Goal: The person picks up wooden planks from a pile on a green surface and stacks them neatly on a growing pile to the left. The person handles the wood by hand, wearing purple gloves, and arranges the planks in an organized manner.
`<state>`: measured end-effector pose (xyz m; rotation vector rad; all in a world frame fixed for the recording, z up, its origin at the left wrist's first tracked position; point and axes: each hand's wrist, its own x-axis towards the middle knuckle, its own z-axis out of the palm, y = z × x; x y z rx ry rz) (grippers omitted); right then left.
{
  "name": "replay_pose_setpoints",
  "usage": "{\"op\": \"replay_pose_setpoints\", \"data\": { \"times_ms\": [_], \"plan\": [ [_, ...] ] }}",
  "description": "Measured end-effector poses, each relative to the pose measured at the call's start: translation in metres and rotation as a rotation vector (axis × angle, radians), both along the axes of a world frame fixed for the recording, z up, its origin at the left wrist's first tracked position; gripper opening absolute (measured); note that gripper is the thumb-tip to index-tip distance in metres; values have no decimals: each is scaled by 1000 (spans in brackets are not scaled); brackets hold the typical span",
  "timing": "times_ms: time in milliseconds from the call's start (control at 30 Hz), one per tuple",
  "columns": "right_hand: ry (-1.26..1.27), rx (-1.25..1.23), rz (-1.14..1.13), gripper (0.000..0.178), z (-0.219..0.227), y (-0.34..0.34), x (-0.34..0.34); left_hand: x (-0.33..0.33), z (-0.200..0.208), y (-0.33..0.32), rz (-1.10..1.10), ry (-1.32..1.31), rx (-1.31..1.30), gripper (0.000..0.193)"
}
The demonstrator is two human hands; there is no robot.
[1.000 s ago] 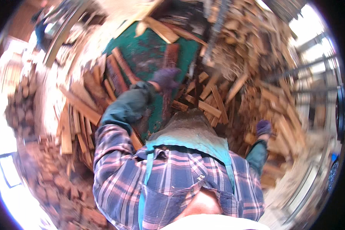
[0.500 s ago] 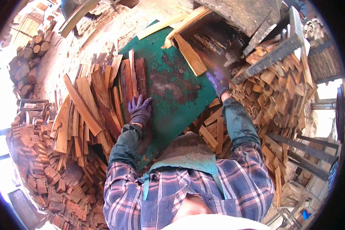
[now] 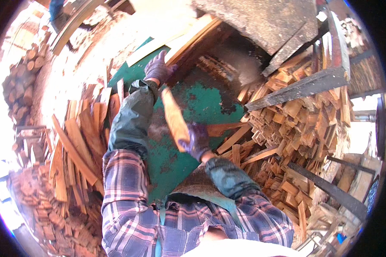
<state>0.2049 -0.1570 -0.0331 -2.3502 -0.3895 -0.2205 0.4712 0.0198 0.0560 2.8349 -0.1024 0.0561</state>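
Note:
My left hand (image 3: 159,68), in a dark purple glove, reaches to the far side of the green worn table (image 3: 158,167). Its fingers are spread beside the near end of a thick wooden plank (image 3: 197,36); whether they touch it is unclear. Closer to my body, my right hand (image 3: 197,140), gloved alike, is closed around the lower end of a pale wooden slat (image 3: 173,115), which slants up and left toward my left forearm. A reddish strip of wood (image 3: 227,128) sticks out to the right behind the right hand; I cannot tell if it is held too.
Long split boards (image 3: 79,141) lean at the left, above stacked short blocks (image 3: 51,222). A big heap of cut sticks (image 3: 304,111) lies at the right, crossed by a dark metal bar (image 3: 296,89). A dusty machine top (image 3: 257,21) stands at the far side.
My left hand has left the bark-edged boards and moved to the far plank. My right hand has come nearer and leftward, now gripping a slat. The view has shifted.

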Motion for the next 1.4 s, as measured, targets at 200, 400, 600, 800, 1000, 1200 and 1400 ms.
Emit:
{"op": "replay_pose_setpoints", "data": {
  "times_ms": [200, 400, 600, 800, 1000, 1200, 1400],
  "plan": [
    [129, 44, 301, 63, -25, -29, -27, -1, -50, 15, -140, 218, -353, 52],
    [65, -3, 348, 51, -34, -23, -22, -99, -62, 111, -25, 95, 20, 51],
    [-3, -389, 525, 39, 11, 18, 7, -171, 1, 173, -148, 177, -554, 62],
    [745, 1135, 191, 44, 73, 105, -39, -308, 83, 198, 299, 486, -803, 42],
    [1273, 1233, 2, 51, 52, 178, -65, -417, 59, 142, 354, 304, -524, 46],
    [1436, 1567, 295, 40, 58, 217, -61, -442, 83, 159, 341, 50, -837, 59],
    [1569, 1275, 237, 48, 52, 199, -74, -477, 29, 131, 432, 417, -1962, 64]
  ]
}}
